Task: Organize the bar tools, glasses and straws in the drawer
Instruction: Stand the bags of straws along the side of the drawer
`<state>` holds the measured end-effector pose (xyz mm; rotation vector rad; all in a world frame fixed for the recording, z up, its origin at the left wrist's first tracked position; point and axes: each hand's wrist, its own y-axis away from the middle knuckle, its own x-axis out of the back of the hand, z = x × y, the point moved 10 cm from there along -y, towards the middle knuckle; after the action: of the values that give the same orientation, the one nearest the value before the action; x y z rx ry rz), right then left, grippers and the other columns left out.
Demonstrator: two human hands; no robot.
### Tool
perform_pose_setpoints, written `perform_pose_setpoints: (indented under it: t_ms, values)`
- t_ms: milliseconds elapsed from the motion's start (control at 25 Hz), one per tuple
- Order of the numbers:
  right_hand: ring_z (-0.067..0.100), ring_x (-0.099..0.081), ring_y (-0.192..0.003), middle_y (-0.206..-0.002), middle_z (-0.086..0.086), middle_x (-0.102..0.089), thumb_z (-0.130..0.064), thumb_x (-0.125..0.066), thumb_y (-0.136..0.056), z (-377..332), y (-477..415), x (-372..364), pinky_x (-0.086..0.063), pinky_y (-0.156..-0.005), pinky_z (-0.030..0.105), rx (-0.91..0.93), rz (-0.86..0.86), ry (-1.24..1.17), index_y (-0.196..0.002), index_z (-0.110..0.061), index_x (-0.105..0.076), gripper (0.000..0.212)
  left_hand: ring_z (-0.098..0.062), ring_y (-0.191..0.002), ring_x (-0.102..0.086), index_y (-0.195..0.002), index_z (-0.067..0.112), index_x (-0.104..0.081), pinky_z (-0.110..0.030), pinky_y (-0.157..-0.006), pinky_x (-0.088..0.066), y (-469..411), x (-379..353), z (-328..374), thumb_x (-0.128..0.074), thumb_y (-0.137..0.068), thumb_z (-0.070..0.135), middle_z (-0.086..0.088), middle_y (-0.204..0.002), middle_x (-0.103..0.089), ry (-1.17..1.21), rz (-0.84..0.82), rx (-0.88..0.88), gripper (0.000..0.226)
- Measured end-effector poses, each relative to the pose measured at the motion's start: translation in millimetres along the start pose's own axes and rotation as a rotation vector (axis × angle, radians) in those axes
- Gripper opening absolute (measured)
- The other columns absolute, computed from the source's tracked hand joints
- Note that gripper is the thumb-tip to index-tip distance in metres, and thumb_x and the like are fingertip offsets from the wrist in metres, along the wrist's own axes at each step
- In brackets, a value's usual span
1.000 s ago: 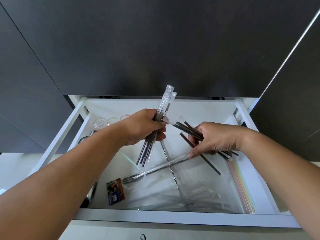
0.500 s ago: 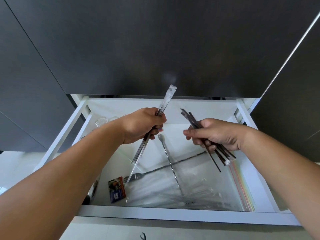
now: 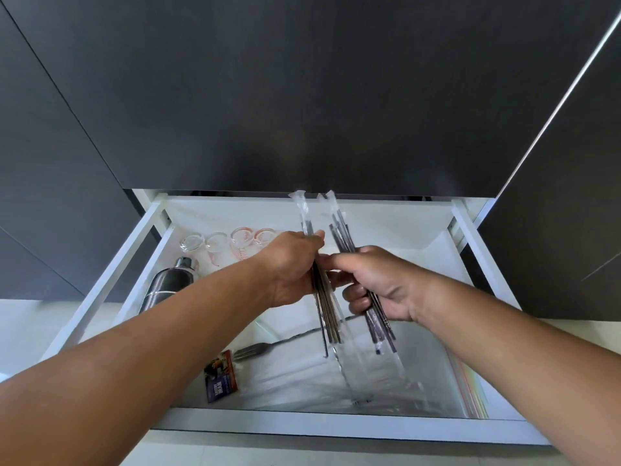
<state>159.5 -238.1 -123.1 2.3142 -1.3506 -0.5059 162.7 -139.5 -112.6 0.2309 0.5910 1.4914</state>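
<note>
1. Left hand (image 3: pixel 292 267) is clenched around one bundle of dark wrapped straws (image 3: pixel 324 314), held upright above the drawer (image 3: pixel 339 428) floor.
2. Right hand (image 3: pixel 379 287) grasps a second bundle (image 3: pixel 344 237) just beside the first, seemingly to merge them.
3. Glasses (image 3: pixel 242 240) line the drawer's back-left; shaker (image 3: pixel 169 284) lies before them.

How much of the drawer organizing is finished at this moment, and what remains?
Looks done: small glasses lined up along the back left, shaker lying beside them. In hand: the left hand and right hand each grip a bundle of wrapped dark straws, held close together over the drawer. Left: the bar fork, small card, loose clear wrappers and coloured straws near the front.
</note>
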Motion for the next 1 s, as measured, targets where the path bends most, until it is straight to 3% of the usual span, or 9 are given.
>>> perform_pose_setpoints:
  t_ms: [120, 200, 360, 440, 560, 640, 760, 880, 1000]
  values:
    - [0.01, -0.026, -0.045, -0.077, 0.005, -0.05, -0.012, -0.077, -0.083, -4.3, -2.5, -9.7, -0.021, -0.042, 0.021, 0.067, -0.032, 0.148, -0.091, -0.019, -0.063, 0.017, -0.028, -0.065, -0.077, -0.121, -0.003, -0.056, -0.039, -0.062, -0.062, 1.3, -2.2, -0.9, -0.041, -0.112, 0.024, -0.019, -0.079, -0.077, 0.109, -0.003, 0.021, 0.033]
    - [0.009, -0.029, -0.046, -0.072, 0.002, -0.046, -0.014, -0.079, -0.083, -8.4, -4.3, -10.0, -0.025, -0.042, 0.021, 0.131, -0.005, 0.251, -0.088, -0.023, -0.067, 0.016, -0.029, -0.063, -0.075, -0.114, -0.002, -0.058, -0.039, -0.061, -0.062, 3.3, -1.8, -0.1, -0.04, -0.112, 0.026, -0.02, -0.076, -0.076, 0.112, 0.009, 0.027, 0.034]
    - [0.011, -0.041, -0.052, -0.079, 0.009, -0.054, -0.005, -0.082, -0.08, -13.7, -6.1, -0.6, -0.029, -0.04, 0.021, 0.203, 0.028, 0.209, -0.078, -0.02, -0.074, 0.018, -0.03, -0.059, -0.072, -0.103, 0.006, -0.049, -0.041, -0.06, -0.06, 3.5, 0.3, 1.3, -0.04, -0.112, 0.029, -0.02, -0.077, -0.075, 0.118, 0.023, 0.056, 0.026]
    - [0.012, -0.048, -0.052, -0.074, 0.008, -0.059, 0.001, -0.083, -0.078, -13.2, -7.1, 7.9, -0.03, -0.039, 0.021, 0.2, 0.054, 0.175, -0.073, -0.017, -0.072, 0.022, -0.03, -0.06, -0.07, -0.106, 0.009, -0.044, -0.043, -0.064, -0.061, 0.8, 4.1, 0.0, -0.042, -0.111, 0.03, -0.019, -0.079, -0.072, 0.159, 0.035, 0.074, 0.023]
    - [0.012, -0.06, -0.05, -0.067, 0.005, -0.068, 0.008, -0.082, -0.076, -6.7, -8.3, 20.2, -0.03, -0.036, 0.019, 0.129, 0.103, 0.174, -0.069, -0.015, -0.072, 0.026, -0.037, -0.079, -0.074, -0.112, 0.006, -0.048, -0.056, -0.084, -0.061, -2.6, 17.5, -1.5, -0.045, -0.11, 0.03, -0.021, -0.104, -0.069, 0.107, 0.112, 0.084, 0.024]
    - [0.015, -0.067, -0.05, -0.075, 0.012, -0.074, 0.01, -0.08, -0.078, 0.2, -8.5, 26.9, -0.028, -0.034, 0.017, 0.059, 0.133, 0.162, -0.075, -0.008, -0.071, 0.02, -0.034, -0.073, -0.072, -0.115, 0.004, -0.053, -0.048, -0.073, -0.064, -2.3, 44.1, 8.4, -0.048, -0.109, 0.032, -0.017, -0.103, -0.069, -0.096, 0.283, 0.055, 0.03]
    - [0.017, -0.071, -0.053, -0.096, 0.026, -0.076, 0.002, -0.082, -0.082, 7.9, -7.5, 26.5, -0.026, -0.035, 0.018, 0.007, 0.156, 0.144, -0.09, -0.001, -0.07, 0.015, -0.016, -0.054, -0.048, -0.109, 0.005, -0.057, -0.032, -0.051, -0.051, 2.4, 71.1, 26.1, -0.052, -0.107, 0.035, -0.008, -0.076, -0.055, -0.302, 0.409, 0.023, 0.031]
    - [0.011, -0.055, -0.045, -0.089, 0.015, -0.065, -0.018, -0.084, -0.087, -2.4, -8.1, 32.2, -0.028, -0.038, 0.021, 0.084, 0.252, 0.135, -0.09, -0.003, -0.068, 0.022, -0.015, -0.049, -0.038, -0.094, 0.01, -0.05, -0.03, -0.049, -0.043, 4.0, 47.1, 18.3, -0.052, -0.107, 0.032, -0.004, -0.067, -0.042, -0.156, 0.194, 0.035, 0.026]
    - [0.01, -0.039, -0.043, -0.083, 0.008, -0.057, -0.037, -0.079, -0.091, -14.2, -7.3, 24.5, -0.026, -0.036, 0.02, 0.157, 0.231, -0.027, -0.089, -0.005, -0.069, 0.034, -0.018, -0.054, -0.044, -0.097, 0.006, -0.056, -0.034, -0.056, -0.046, 9.3, -1.3, 4.8, -0.041, -0.107, 0.018, -0.004, -0.069, -0.046, -0.093, -0.103, 0.05, 0.021]
